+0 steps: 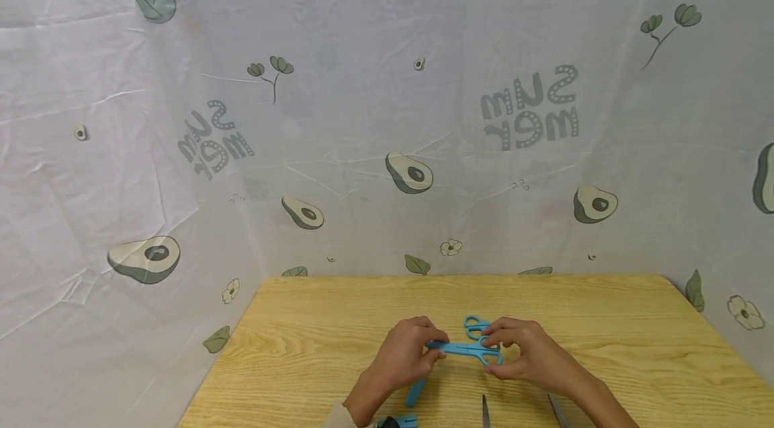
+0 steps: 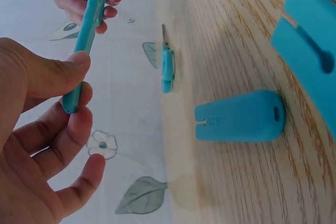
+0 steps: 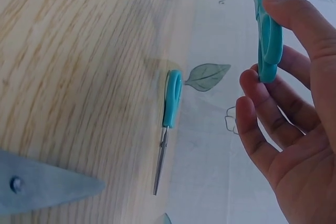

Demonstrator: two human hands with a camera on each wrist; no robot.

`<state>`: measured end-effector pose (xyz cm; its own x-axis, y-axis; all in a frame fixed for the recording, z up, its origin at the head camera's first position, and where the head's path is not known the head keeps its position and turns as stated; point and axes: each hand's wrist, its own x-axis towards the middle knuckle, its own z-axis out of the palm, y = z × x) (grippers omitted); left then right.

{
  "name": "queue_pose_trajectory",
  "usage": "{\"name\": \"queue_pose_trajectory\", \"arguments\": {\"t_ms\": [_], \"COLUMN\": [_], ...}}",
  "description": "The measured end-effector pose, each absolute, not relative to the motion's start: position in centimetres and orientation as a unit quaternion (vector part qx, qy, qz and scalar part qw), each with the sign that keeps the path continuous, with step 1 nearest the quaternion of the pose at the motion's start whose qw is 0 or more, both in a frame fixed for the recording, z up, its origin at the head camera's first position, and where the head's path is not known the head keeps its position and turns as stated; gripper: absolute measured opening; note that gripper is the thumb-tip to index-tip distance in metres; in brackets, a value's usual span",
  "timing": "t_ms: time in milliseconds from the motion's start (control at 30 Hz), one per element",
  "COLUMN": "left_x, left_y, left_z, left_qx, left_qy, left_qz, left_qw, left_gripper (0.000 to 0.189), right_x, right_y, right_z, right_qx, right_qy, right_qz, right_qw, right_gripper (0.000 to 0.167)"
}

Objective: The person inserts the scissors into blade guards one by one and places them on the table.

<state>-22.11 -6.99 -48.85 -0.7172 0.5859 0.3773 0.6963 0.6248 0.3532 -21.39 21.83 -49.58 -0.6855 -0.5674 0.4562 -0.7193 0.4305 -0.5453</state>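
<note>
Both hands hold one pair of blue-handled scissors (image 1: 491, 352) above the table, its blades hidden in a blue blade cover (image 1: 459, 348). My left hand (image 1: 408, 351) pinches the cover's far end between thumb and fingers, the other fingers spread in the left wrist view. At the opposite end, my right hand (image 1: 525, 353) grips the handle loops with thumb and fingertips. A second pair of scissors (image 3: 172, 98) lies behind on the table, with bare metal blades in the right wrist view. Beneath my left hand rests a loose blue cover (image 2: 239, 116).
Another blue cover (image 2: 310, 45) lies nearer the table's front edge. Bare scissor blades (image 1: 486, 409) point up from the bottom of the head view, with another metal blade (image 1: 557, 410) to their right. A printed curtain (image 1: 363, 112) hangs behind the wooden table (image 1: 290, 361).
</note>
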Motion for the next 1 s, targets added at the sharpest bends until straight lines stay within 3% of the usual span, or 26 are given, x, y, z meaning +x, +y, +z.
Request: {"name": "queue_pose_trajectory", "arguments": {"t_ms": [1000], "left_x": [-22.52], "left_y": [-7.24], "left_z": [-49.3], "left_qx": [-0.355], "left_qy": [-0.887], "left_qz": [-0.279], "left_qw": [0.098], "left_gripper": [0.013], "right_x": [-21.37], "right_y": [21.87], "right_z": [-49.45], "right_qx": [0.376], "right_qy": [-0.847], "right_qz": [0.368], "right_qw": [0.077], "right_gripper": [0.023]}}
